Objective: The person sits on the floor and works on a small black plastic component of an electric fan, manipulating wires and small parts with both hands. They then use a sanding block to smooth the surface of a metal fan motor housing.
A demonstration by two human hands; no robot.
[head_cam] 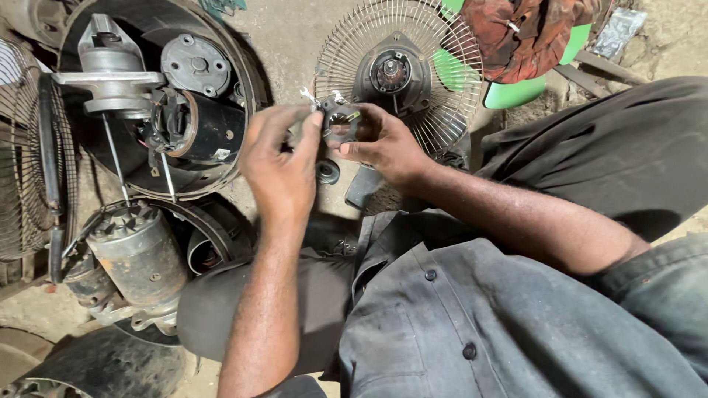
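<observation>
Both hands grip a small dark ring-shaped motor part [341,124] before the wire fan guard [402,70].
Left hand [284,158] pinches its edge; right hand [383,144] clasps it. A loose pinch risks dropping it onto the dirt floor [295,37].

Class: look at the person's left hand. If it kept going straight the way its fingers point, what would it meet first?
The left hand points up and slightly right, at the small dark ring-shaped part that the right hand holds. It would probably meet that first; its fingertips look almost on it already.
</observation>
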